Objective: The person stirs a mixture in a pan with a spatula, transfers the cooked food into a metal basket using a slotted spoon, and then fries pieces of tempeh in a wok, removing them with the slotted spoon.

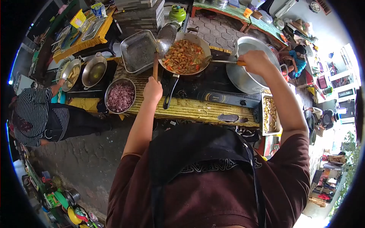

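Note:
My left hand (pixel 153 90) is closed around the wooden handle of a wide round skimmer (pixel 167 37), whose head stands at the left rim of a frying pan. My right hand (pixel 255 62) grips the handle of a spatula (pixel 224 61); its blade reaches into the pan's right side, partly hidden by food. Chopped orange and brown food in sauce (pixel 183 57) fills much of the frying pan (pixel 205 45). The pan's black handle (pixel 171 92) points toward me, with neither hand on it.
Left of the pan are a wire basket (pixel 137 51) and a bowl of chopped purple onions (pixel 120 95). A large metal pot (pixel 243 83) and a tray of pale pieces (pixel 270 114) stand right. A person in stripes (pixel 34 110) works at woks on the left.

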The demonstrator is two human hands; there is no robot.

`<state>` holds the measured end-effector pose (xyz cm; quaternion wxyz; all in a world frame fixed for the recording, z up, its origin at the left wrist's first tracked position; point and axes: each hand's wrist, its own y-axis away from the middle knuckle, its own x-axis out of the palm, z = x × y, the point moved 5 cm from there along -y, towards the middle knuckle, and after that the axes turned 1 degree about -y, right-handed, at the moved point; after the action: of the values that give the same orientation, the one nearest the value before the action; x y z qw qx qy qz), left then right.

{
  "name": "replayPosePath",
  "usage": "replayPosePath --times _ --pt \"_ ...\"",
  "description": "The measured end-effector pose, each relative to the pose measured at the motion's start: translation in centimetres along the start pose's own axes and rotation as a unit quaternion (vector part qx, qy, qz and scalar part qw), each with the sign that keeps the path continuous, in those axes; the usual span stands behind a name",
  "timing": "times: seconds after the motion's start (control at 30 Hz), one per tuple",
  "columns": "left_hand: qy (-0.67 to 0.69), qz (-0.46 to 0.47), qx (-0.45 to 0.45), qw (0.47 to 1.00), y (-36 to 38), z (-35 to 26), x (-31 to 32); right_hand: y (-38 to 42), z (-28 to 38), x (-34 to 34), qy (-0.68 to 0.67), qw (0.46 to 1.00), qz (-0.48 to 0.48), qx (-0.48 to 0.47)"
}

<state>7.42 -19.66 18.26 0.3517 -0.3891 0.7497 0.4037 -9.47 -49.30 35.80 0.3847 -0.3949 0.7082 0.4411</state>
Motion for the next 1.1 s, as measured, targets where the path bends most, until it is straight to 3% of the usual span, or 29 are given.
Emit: replayPosePath --times 0.07,0.17,0.3,0.4,0.63,0.8,1.07,1.1 --pt "-0.003 0.007 -0.001 1.000 0.3 -0.2 0.3 -0.6 0.0 0.5 0.057 0.998 0.026 -0.023" --pt "0.006 0.008 0.006 1.000 0.0 0.4 1.4 -1.0 0.1 3.6 -0.004 0.998 0.045 -0.038" --pt "0.049 0.046 -0.006 0.998 -0.7 0.7 1.2 1.5 1.1 9.0 -0.137 0.989 -0.047 0.007" --pt "0.112 0.091 -0.050 0.988 0.4 -0.1 -0.1 1.3 3.4 11.7 -0.174 0.982 -0.068 0.021" --pt "0.133 0.123 -0.048 0.982 0.1 0.0 0.1 0.4 6.3 14.5 -0.207 0.969 -0.123 0.053" --pt "0.181 0.146 -0.054 0.971 0.0 0.4 -0.5 -0.6 6.8 12.9 -0.188 0.971 -0.138 0.056" --pt "0.287 0.187 -0.093 0.935 0.2 -0.4 -0.5 -1.3 6.3 6.9 -0.084 0.976 -0.197 -0.028" --pt "0.345 0.224 -0.099 0.906 -0.1 -0.4 0.2 -1.5 6.1 6.4 -0.084 0.976 -0.198 -0.029"
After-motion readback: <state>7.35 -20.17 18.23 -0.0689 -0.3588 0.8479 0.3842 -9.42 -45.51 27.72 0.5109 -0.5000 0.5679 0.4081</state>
